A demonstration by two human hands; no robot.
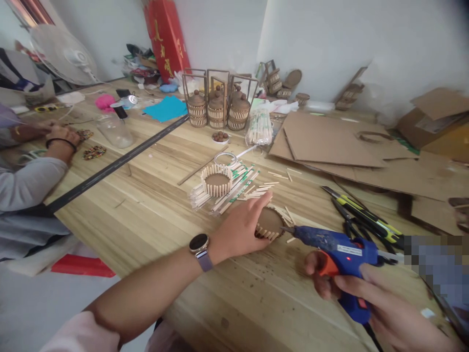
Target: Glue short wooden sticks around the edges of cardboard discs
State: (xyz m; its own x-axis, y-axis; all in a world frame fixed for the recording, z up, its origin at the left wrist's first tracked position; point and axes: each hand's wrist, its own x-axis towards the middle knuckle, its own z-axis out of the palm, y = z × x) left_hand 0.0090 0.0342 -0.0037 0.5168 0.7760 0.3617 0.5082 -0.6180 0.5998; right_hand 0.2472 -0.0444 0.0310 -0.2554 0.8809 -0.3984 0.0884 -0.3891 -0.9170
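My left hand (238, 225) grips the side of a round cardboard base (270, 222), which has short wooden sticks standing along part of its rim. In my right hand (381, 298) is a blue hot glue gun (326, 240) with an orange trigger, its nozzle at the right edge of the base; whether it touches cannot be made out. Loose cut sticks (264, 187) lie just behind and beside the base. Farther back, a similar cup-like ring of upright sticks (216, 186) rests on plastic-wrapped sticks (200, 198).
Scissors (348, 215) and a yellow-black utility knife (370, 217) lie right, before cardboard sheets (337, 144). Lidded stick baskets (217, 110) with tall handles stand at the back, near a dish of brown beads (220, 137). At left, a co-worker's hands (60, 134) handle beads.
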